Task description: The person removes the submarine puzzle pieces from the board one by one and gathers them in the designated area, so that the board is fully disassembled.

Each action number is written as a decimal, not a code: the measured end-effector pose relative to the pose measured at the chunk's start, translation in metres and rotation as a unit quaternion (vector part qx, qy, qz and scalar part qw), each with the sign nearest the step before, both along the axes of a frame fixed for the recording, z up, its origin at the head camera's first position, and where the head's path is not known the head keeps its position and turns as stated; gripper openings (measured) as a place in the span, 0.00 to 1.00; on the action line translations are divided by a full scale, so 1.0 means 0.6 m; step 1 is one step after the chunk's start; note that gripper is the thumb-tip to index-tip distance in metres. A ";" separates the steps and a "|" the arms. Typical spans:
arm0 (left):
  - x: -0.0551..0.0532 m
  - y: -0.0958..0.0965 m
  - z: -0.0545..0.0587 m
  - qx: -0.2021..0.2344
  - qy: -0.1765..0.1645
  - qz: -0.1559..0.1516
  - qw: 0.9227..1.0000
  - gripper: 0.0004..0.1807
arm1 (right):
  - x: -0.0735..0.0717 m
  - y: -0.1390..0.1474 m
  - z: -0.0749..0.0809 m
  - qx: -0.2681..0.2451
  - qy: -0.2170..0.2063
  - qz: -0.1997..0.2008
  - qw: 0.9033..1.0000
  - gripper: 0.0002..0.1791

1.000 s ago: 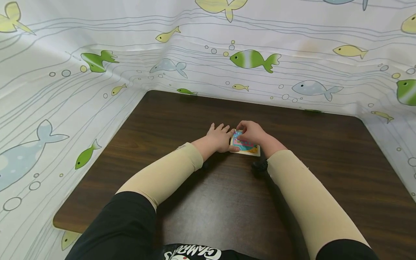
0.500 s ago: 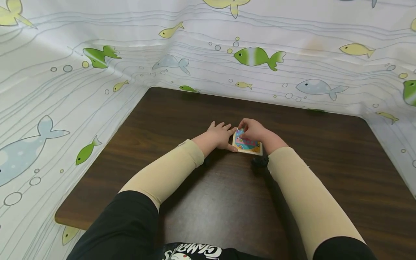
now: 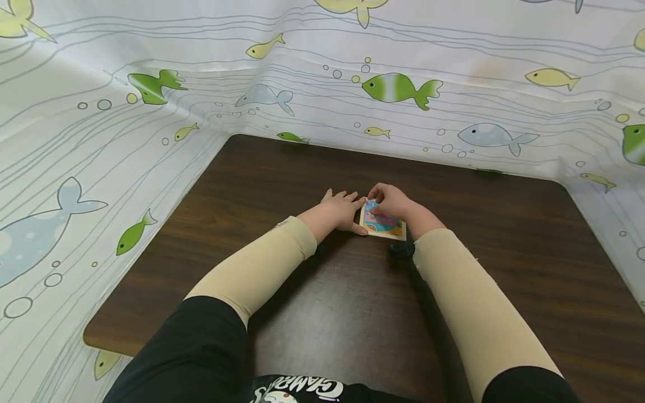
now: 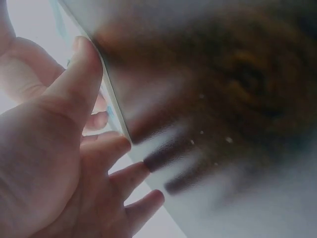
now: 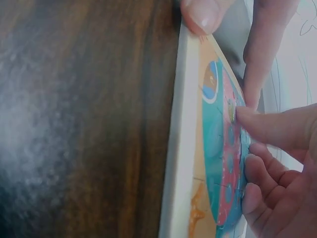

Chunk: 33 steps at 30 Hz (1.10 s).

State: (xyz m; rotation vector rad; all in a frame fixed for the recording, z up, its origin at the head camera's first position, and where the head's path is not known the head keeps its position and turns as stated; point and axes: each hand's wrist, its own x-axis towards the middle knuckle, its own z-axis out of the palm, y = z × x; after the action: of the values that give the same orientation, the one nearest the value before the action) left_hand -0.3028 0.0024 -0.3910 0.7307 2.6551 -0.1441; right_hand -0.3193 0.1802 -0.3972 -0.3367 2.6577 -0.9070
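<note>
A small jigsaw puzzle (image 3: 387, 225) in a pale frame lies flat on the dark table. Its printed picture shows pink and teal shapes, with an orange starfish (image 5: 197, 210) near one edge in the right wrist view. My left hand (image 3: 342, 212) is spread beside its left side, thumb and forefinger at the frame's edge. The other fingers point away, straight, over the tabletop. Over the upper left of the picture, my right hand (image 3: 395, 202) has bent fingers, with thumb (image 5: 262, 126) and fingertips on the pieces. Whether it pinches a piece I cannot tell.
The brown wood-grain table (image 3: 282, 168) has rounded corners. A white sheet printed with fish (image 3: 403, 88) rises behind it and along the left. A black wrist device (image 3: 401, 250) sits under the right wrist, just in front of the puzzle.
The whole head view has shifted slightly, with the puzzle and both hands a little farther right in it. Both hands keep nearly the same pose at the puzzle.
</note>
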 end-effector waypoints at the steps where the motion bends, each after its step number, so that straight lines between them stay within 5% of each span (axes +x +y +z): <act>1: 0.000 0.000 -0.001 -0.001 0.001 -0.001 1.000 0.56 | 0.000 0.001 -0.001 0.000 0.000 -0.001 1.000 0.17; 33: 0.000 0.003 -0.003 -0.001 -0.008 0.009 1.000 0.56 | -0.005 0.009 -0.006 -0.035 0.015 -0.004 0.999 0.17</act>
State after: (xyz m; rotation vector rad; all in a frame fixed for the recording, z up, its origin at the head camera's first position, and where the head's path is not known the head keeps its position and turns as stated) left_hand -0.3030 0.0041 -0.3928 0.7037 2.6459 -0.1363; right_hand -0.3225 0.1856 -0.4006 -0.3599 2.6604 -1.0076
